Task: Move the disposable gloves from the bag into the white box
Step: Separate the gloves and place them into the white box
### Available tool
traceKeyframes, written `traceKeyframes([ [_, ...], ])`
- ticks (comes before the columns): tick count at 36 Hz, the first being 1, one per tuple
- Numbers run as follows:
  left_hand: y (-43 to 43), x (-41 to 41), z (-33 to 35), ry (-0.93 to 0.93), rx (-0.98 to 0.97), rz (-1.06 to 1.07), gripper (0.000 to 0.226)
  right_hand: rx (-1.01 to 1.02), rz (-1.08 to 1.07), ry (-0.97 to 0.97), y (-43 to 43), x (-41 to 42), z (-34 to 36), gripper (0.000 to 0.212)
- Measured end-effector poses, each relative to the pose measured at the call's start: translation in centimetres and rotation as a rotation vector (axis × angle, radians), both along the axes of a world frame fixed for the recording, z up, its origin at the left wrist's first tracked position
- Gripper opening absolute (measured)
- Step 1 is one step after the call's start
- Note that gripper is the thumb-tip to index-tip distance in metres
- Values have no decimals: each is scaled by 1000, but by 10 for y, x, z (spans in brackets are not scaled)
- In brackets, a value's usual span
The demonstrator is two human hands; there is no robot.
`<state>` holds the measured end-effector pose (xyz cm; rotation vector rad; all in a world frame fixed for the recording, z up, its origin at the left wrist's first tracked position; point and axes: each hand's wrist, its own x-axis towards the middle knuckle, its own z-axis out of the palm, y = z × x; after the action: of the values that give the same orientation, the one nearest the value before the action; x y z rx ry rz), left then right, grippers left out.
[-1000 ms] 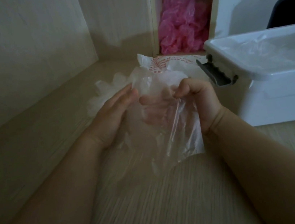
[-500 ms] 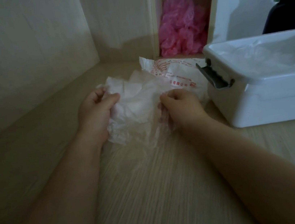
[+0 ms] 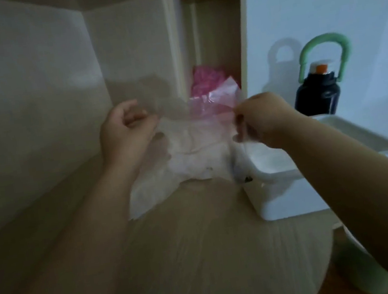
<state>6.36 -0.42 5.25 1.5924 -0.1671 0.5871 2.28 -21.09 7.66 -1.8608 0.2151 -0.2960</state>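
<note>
glove aloft, long axis crosswise

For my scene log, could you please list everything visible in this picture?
light wooden table: one, beige, across the foreground
thin translucent plastic film: one bunch, whitish, held up at centre above the table; glove or bag unclear
white plastic box: one, white, open, on the table at right
dark bottle with green loop handle: one, navy, orange cap, behind the box
crumpled pink plastic: one bundle, pink, in the shelf niche behind
left hand: one, fingers pinching the film's left edge
right hand: one, fingers pinching its right edge
</note>
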Motion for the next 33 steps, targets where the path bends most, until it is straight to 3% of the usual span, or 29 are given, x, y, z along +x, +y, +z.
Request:
traceKeyframes([
  [2, -14, 5, 8, -41, 143, 106, 55, 1, -75, 64, -23, -3, 3, 22],
  [4, -33, 3, 12, -107, 270, 125, 58, 60, -144, 130, -47, -7, 3, 24],
  [8, -84, -12, 13, -202, 425, -67, 27, 37, -249, 290, -94, -13, -2, 19],
  [10, -106, -16, 10, -178, 521, -249, 21, -60, -281, 332, -113, -18, -8, 14],
  [13, -133, -17, -1, -46, 891, -466, 35, -267, -330, 363, -134, -18, -17, 18],
  [15, -144, -17, -9, 72, 1135, -512, 45, -318, -328, 364, -143, -16, -22, 28],
  [17, -154, -16, -14, 112, 1289, -505, 49, -486, -320, 377, -149, -18, -21, 20],
  [20, -166, -17, -12, 117, 1384, -515, 45, -712, -318, 347, -161, -13, -26, 28],
  [23, -175, -17, -5, 110, 1328, -560, 35, -787, -347, 176, -169, -14, -25, 40],
  [26, -176, -12, 0, 69, 1329, -526, 41, -836, -285, -29, -166, -20, -19, 53],
  [28, -175, -9, 0, 52, 1390, -500, 47, -856, -146, -57, -159, -25, -14, 52],
  [33, -186, -10, -9, 103, 1652, -479, 59, -920, 216, 314, -146, -22, -24, 68],
])
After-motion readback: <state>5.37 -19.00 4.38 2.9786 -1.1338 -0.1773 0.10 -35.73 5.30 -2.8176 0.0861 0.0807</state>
